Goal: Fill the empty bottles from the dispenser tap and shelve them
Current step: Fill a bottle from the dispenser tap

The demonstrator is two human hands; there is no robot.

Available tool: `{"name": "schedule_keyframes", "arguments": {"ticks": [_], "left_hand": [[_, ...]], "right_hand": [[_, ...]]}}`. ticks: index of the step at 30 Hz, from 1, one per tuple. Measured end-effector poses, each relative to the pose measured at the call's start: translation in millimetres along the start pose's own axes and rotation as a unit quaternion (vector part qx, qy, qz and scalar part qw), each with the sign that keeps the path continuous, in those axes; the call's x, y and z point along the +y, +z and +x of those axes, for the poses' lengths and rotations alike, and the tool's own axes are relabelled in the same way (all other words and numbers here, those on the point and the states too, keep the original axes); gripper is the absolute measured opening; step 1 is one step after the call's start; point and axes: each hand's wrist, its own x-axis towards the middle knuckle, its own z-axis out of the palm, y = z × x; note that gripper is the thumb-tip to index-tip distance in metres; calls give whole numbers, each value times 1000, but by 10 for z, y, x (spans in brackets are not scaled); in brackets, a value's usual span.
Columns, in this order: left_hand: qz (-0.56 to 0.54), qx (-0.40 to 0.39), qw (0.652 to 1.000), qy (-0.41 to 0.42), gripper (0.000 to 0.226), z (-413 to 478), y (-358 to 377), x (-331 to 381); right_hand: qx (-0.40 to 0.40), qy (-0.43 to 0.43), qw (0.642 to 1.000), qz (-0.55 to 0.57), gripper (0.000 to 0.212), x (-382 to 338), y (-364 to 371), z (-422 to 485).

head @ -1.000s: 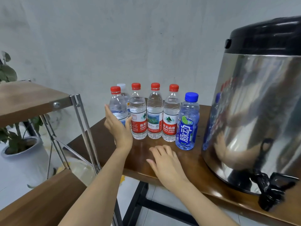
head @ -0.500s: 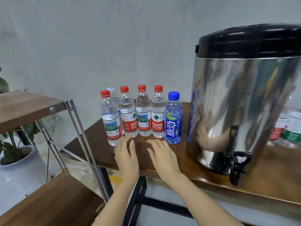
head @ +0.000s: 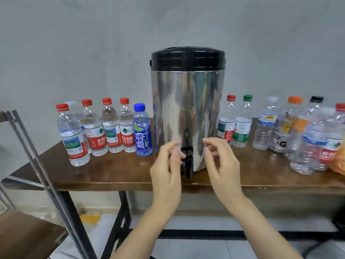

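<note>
Your bench (head: 115, 172) is dark glossy wood on black legs, pushed against a plain grey wall (head: 93, 43). The steel dispenser (head: 187, 109) with the black lid stands mid-bench, and its black tap (head: 187, 162) hangs at the front edge.

Left of the dispenser there's a row of red-capped bottles (head: 110, 126) plus one blue-capped bottle (head: 142, 130); all look full. Right of the dispenser is a loose cluster of clear bottles (head: 265, 126) with mixed caps, some crumpled.

Your left hand (head: 166, 171) and right hand (head: 222, 165) hover in front of the dispenser on either side of the tap. Fingers (head: 173, 143) on both are half curled with the thumbs apart, holding nothing. The left fingertips are just beside the tap; can't tell if they touch.

The shelf (head: 28, 234) with the metal frame sits far left of the dispenser, below bench level. The floor (head: 186, 247) under the bench is pale.
</note>
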Motion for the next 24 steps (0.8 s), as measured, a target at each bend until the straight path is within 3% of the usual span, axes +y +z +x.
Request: {"name": "schedule_keyframes", "arguments": {"ticks": [5, 11, 16, 21, 24], "left_hand": [[1, -122, 992, -20, 28, -117, 721, -44], [115, -257, 956, -87, 29, -129, 1459, -579], [206, -311, 921, -112, 37, -21, 1804, -884], [200, -329, 911, -147, 38, -10, 1864, -986], [191, -330, 914, -138, 70, -18, 1846, -975]], "right_hand": [[42, 94, 991, -84, 27, 647, -441, 126], [-31, 182, 965, -186, 48, 1300, -662, 513], [-90, 165, 949, -253, 61, 1538, -593, 1327], [-162, 154, 919, -325, 61, 1741, -345, 1903], [-176, 174, 909, -336, 53, 1833, -275, 2019]]}}
